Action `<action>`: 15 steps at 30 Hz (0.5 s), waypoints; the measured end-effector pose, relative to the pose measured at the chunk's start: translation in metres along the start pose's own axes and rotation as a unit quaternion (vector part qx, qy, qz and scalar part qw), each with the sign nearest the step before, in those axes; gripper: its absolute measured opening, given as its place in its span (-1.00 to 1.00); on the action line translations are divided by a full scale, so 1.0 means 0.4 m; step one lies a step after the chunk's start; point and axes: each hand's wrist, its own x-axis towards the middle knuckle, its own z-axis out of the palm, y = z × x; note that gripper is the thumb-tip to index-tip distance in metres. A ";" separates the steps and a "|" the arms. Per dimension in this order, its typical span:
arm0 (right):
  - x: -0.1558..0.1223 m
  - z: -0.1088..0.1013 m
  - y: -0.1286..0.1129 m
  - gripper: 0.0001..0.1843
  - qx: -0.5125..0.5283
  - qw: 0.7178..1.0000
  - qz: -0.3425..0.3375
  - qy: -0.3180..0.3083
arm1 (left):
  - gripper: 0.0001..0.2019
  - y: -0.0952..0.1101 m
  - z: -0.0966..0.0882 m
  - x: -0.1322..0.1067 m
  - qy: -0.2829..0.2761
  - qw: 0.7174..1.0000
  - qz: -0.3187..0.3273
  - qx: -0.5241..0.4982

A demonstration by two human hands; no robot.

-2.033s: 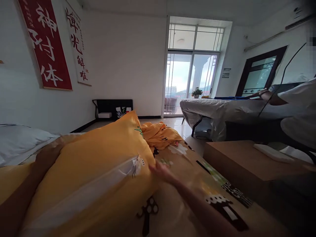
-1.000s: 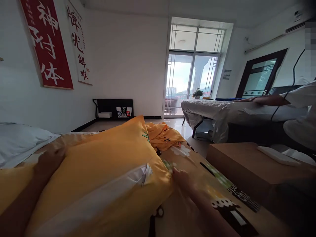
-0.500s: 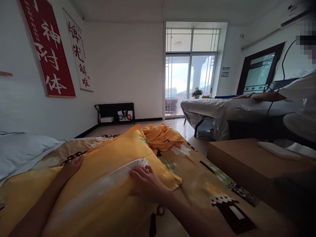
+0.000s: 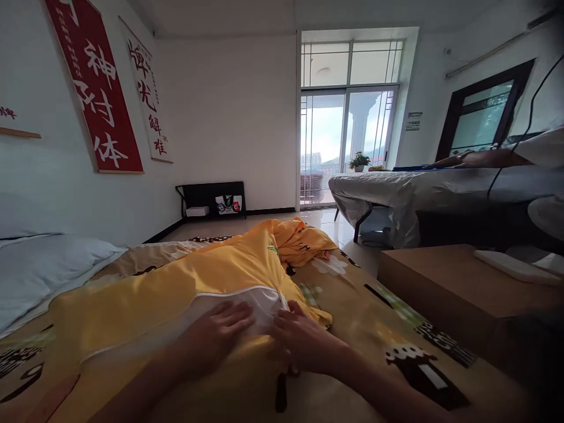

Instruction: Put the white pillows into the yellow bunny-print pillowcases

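Your light is mostly daylight from the glass doors (image 4: 324,141) ahead, where the sky washes out nearly white and throws a pale glare onto the glossy floor (image 4: 325,218), while the room on your side is dim and grayish. You get deep shadow under the plastic-covered desk (image 4: 379,183) and near-black falloff at the lower right, past the brown box (image 4: 445,273). Your left hand (image 4: 218,335) is motion-blurred, and wide-angle distortion tilts the red scroll (image 4: 94,88) near the edge.
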 end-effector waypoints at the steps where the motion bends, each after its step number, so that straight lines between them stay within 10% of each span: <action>1: -0.022 -0.008 -0.002 -0.86 0.003 1.000 0.005 -0.018 | -0.56 0.008 0.008 0.009 -0.011 1.000 -0.006 0.000; 6: -0.110 -0.019 -0.030 -0.78 -0.001 0.998 0.017 -0.057 | -0.82 0.092 0.020 0.065 -0.117 0.982 -0.110 0.099; 12: -0.148 -0.016 -0.065 -0.65 -0.084 0.994 0.031 -0.070 | -0.76 0.170 0.066 0.257 -0.018 0.976 0.192 0.101; 15: -0.177 -0.026 -0.063 -0.66 -0.098 0.989 0.053 -0.099 | -0.80 0.129 0.157 0.293 -0.026 0.978 0.202 0.048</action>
